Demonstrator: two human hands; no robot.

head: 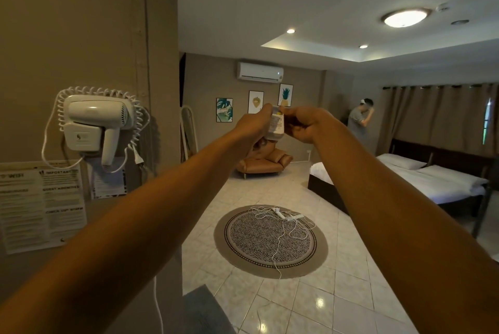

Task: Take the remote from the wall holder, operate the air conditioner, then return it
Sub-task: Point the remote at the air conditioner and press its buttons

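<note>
A small white remote (276, 123) is held upright at arm's length in the middle of the view. My left hand (253, 128) grips its left side and bottom. My right hand (302, 124) holds its right side, with the thumb on the buttons near the top. The white air conditioner (259, 72) hangs high on the far wall, straight beyond the remote. No wall holder for the remote shows.
A white hair dryer (94, 123) with a coiled cord hangs on the near left wall above paper notices (40, 204). A round rug (270, 240) with loose white cables lies on the tiled floor. Beds (421, 179) stand right, a brown chair (263, 163) behind, a person (359, 123) by the curtains.
</note>
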